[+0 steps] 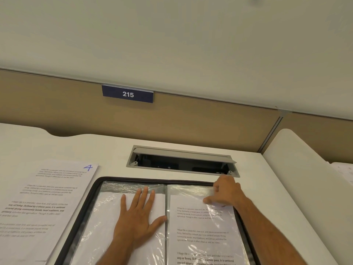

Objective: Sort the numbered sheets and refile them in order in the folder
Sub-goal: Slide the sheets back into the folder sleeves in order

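Note:
An open dark zip folder with clear plastic sleeves lies on the desk in front of me. My left hand presses flat, fingers spread, on the left sleeve page. My right hand sits at the top right corner of the right sleeve, its thumb and fingers pinching the plastic over a printed sheet that lies partly inside. To the left of the folder rests a stack of loose printed sheets, the top one marked 4 in blue.
A recessed cable tray with its lid raised sits just behind the folder. A tan partition with a blue plate 215 backs the white desk. At the right edge more papers lie on the neighbouring desk.

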`<state>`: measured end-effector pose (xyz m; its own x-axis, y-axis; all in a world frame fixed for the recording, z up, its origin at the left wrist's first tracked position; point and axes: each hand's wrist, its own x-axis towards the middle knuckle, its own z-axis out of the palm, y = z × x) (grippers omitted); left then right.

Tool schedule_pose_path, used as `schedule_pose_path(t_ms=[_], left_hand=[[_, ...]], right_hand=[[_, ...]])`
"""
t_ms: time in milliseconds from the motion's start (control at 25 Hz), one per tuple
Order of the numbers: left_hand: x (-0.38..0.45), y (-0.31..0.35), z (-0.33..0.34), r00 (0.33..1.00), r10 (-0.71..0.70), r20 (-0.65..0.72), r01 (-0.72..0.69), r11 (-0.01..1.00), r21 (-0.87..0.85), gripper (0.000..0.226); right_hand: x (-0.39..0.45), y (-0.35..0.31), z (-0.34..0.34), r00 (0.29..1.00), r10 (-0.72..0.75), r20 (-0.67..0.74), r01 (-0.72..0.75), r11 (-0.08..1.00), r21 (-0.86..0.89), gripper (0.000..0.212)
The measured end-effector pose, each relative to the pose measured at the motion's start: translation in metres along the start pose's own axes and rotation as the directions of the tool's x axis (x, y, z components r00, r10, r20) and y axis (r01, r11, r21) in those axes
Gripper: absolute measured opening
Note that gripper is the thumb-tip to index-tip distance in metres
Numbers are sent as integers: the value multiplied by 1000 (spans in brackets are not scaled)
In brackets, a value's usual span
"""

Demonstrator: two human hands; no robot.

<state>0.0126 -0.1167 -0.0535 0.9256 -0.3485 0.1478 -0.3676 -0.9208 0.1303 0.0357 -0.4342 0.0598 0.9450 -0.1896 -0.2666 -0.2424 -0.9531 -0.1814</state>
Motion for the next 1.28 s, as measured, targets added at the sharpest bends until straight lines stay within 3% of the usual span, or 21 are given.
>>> schedule_pose_path(t_ms=[80, 160, 200, 320, 400, 520, 640, 800, 920, 1040, 1120, 1280], left_hand=[[0, 0, -2, 1000, -5, 13, 5, 1000, -11, 85], [-2, 0, -4, 999, -10, 40, 11, 1000, -22, 85], [-2, 0, -4, 999, -6, 48, 7, 1000, -23, 85], [-1, 0, -4, 998, 5, 57, -3, 999, -35, 85], [0, 0, -4, 996, -8, 84, 11, 999, -44, 86], [0, 0, -9, 994, -26, 104, 32, 998, -54, 91], [-1, 1, -13, 994, -12, 105, 20, 997, -75, 96], [-5, 2, -26, 990, 45, 132, -31, 994, -105, 103], [-12, -6, -32, 978, 160, 131, -136, 975, -175, 101], [-29, -20, -35, 962, 243, 128, -232, 968, -95, 94], [-45, -29, -39, 960, 206, 188, -195, 978, -76, 92], [-72, -55, -42, 975, 136, 175, -124, 989, -79, 95]], right_hand=[[-1, 13, 0, 998, 54, -16, -49, 974, 221, 43], [-5, 22, 2, 993, 121, -18, -108, 938, 331, 35], [-7, 25, 4, 989, 147, -15, -129, 910, 395, 37], [-17, 33, 12, 978, 211, -2, -162, 758, 632, 70], [-23, 38, 19, 964, 263, 29, -207, 682, 702, 64], [-36, 49, 26, 955, 242, 170, -286, 614, 736, 50], [-58, 60, 29, 930, 166, 327, -362, 552, 751, 53], [-85, 67, 29, 895, 79, 438, -394, 600, 696, 36], [-95, 67, 33, 900, 99, 426, -385, 640, 665, 35], [-100, 62, 36, 925, 193, 328, -374, 626, 684, 25], [-103, 59, 39, 932, 246, 266, -363, 635, 682, 19], [-107, 52, 45, 925, 322, 201, -369, 636, 678, 12]])
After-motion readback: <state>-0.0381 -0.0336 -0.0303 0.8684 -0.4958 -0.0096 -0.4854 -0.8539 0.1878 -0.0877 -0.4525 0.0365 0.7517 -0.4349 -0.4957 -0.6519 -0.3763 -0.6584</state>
